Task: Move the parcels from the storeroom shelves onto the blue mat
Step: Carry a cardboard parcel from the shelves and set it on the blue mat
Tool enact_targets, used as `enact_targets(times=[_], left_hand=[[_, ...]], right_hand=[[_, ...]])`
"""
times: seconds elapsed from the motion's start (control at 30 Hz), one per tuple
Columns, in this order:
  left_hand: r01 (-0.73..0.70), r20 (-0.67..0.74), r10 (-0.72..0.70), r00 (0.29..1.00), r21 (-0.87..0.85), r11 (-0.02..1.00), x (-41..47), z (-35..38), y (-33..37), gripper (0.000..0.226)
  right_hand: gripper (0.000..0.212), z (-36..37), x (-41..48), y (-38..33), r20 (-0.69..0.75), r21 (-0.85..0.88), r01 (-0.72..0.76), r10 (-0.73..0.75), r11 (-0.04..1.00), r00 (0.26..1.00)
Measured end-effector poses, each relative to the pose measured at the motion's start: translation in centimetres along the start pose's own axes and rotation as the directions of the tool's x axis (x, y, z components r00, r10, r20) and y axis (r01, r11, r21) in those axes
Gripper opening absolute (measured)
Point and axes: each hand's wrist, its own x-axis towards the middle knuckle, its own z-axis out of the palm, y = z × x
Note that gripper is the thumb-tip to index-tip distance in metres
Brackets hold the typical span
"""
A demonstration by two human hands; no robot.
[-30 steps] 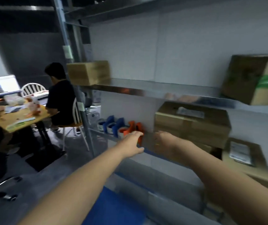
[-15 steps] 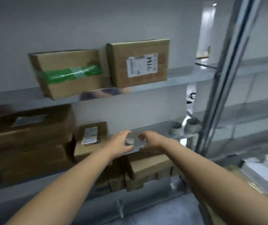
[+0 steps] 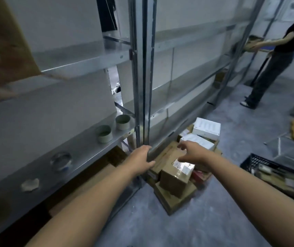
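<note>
Both my arms reach forward and down toward a pile of parcels on the grey floor by the metal shelf post. My left hand (image 3: 141, 159) hovers open beside the post, empty. My right hand (image 3: 189, 152) is open with fingers spread just above the pile, empty too. A small brown taped box with a white label (image 3: 175, 177) tops the pile, on flatter cardboard parcels (image 3: 173, 200). Two white boxes (image 3: 206, 128) lie behind. A large brown parcel (image 3: 3, 45) sits on the upper shelf at the far left. The blue mat is out of view.
Metal shelving (image 3: 82, 152) runs along the wall, with two small round tins (image 3: 113, 128) on its lower shelf. A black plastic crate (image 3: 276, 175) stands on the floor at right. Another person (image 3: 274, 56) stands at the far shelves, upper right.
The view swung right and down, from the shelves with parcels to the floor pile by the post. Both hands stayed out in front, empty, and now hover over that pile.
</note>
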Motion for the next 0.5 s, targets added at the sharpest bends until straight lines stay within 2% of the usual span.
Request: enact_targets(times=[0.13, 0.3, 0.5], left_hand=[[0.0, 0.066, 0.003, 0.998, -0.048, 0.999, 6.7, 2.7, 0.9, 0.066], [0.011, 0.155, -0.002, 0.988, -0.054, 0.999, 13.9, 6.0, 0.7, 0.065], [0.248, 0.197, -0.207, 0.958, -0.213, 0.945, 19.5, 12.1, -1.8, 0.046]], right_hand=[[0.06, -1.3, 3.3, 3.9, -0.019, 0.021, -0.131, 0.131, 0.991, 0.991], [0.06, -0.6, 8.3, 7.6, -0.004, 0.051, -0.205, 0.206, 0.977, 0.979], [0.062, 1.8, 16.6, 13.6, 0.099, 0.062, -0.189, 0.183, 0.98, 0.978]])
